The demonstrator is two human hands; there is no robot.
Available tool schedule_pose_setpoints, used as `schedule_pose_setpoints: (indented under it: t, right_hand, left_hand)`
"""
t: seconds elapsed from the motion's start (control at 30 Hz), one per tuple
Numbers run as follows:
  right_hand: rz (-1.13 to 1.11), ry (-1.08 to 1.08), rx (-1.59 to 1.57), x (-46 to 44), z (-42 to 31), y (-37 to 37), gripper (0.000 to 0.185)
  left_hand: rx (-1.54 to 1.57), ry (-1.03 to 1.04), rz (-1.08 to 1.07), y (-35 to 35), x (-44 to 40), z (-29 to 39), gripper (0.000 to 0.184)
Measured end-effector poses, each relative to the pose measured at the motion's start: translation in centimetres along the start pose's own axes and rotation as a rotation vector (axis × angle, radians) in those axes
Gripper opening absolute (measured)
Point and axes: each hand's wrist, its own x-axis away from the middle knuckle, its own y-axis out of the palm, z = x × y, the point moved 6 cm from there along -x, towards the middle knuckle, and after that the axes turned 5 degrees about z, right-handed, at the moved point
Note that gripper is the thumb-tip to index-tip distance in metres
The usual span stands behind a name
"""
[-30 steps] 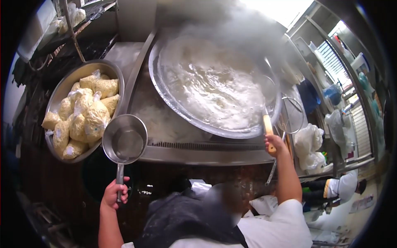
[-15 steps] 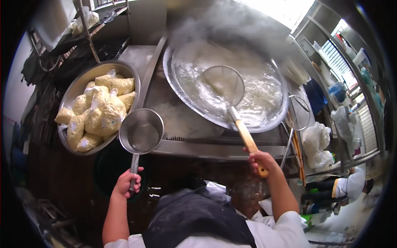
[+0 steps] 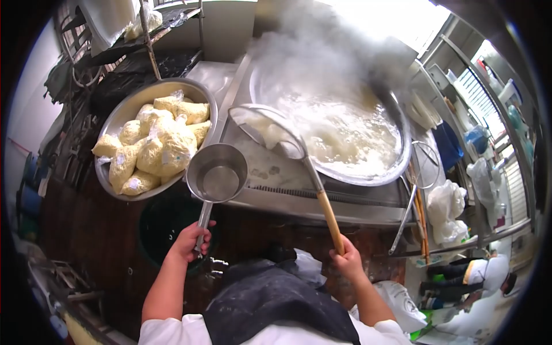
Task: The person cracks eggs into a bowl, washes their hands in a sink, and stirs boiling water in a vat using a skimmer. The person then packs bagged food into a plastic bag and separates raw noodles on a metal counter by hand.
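Note:
My left hand [image 3: 192,241] is closed round the handle of a metal saucepan [image 3: 220,178], held in front of the large basin. My right hand [image 3: 347,257] grips the wooden handle of a wire strainer [image 3: 270,131]. Pale food lies in the strainer's mesh, which is raised over the near left rim of a big steaming pot [image 3: 405,155]. Foamy, cloudy liquid churns in the pot. Left of it, a metal basin [image 3: 109,123] holds several clear bags of pale yellow shreds [image 3: 164,146].
A second strainer [image 3: 425,164] and wooden sticks stand right of the pot. White plastic bags [image 3: 447,210] hang by the shelving. Another person [image 3: 486,273] is at the lower right. A dark green tub [image 3: 158,230] stands on the floor below the basin.
The strainer has come up out of the pot and moved left over its rim, now with pale food in it. My left hand still holds the saucepan near the basin.

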Motion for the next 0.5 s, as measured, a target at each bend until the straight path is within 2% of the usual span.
schedule_pose_setpoints:
  t: [0.03, 0.07, 0.13, 0.2, 0.27, 0.33, 0.37, 0.4, 0.47, 0.5]
  right_hand:
    - [0.081, -0.106, 0.183, 0.3, -0.4, 0.0, 0.053]
    - [0.08, -0.102, 0.177, 0.5, -0.3, 0.1, 0.053]
    - [0.132, -0.378, 0.239, 1.0, -2.6, 0.1, 0.055]
    - [0.101, -0.316, 0.154, 1.4, -3.7, -0.8, 0.055]
    - [-0.133, 0.254, -0.108, 1.5, -2.8, -1.1, 0.052]
    - [-0.116, 0.228, -0.086, 0.2, -1.2, -1.3, 0.051]
    - [-0.007, -0.116, 0.041, -0.8, -0.8, -1.5, 0.051]
    - [0.102, -0.466, 0.174, -0.6, -3.3, -1.5, 0.051]
    - [0.152, -0.5, 0.226, 0.2, -4.5, -1.5, 0.052]
    - [0.082, -0.279, 0.103, 0.0, -5.4, -1.4, 0.051]
  left_hand:
    - [0.014, -0.015, -0.006, 0.0, 0.1, -0.1, 0.042]
    - [0.008, -0.018, -0.003, -0.1, 0.1, -0.1, 0.042]
    - [-0.017, 0.003, -0.018, -0.1, 0.0, 0.0, 0.045]
    - [-0.02, 0.008, -0.012, -0.2, 0.0, -0.1, 0.045]
    - [-0.029, 0.013, -0.014, -0.4, -0.2, -0.2, 0.045]
    - [-0.021, 0.002, -0.027, -0.6, -0.7, -0.5, 0.045]
    - [-0.023, 0.009, -0.039, -0.6, -0.6, -0.4, 0.045]
    - [-0.021, 0.004, -0.022, -0.6, -0.6, -0.4, 0.045]
    - [-0.027, 0.005, -0.007, -0.6, -0.5, -0.8, 0.045]
    - [-0.024, 0.013, -0.006, -0.7, -0.6, -0.9, 0.044]
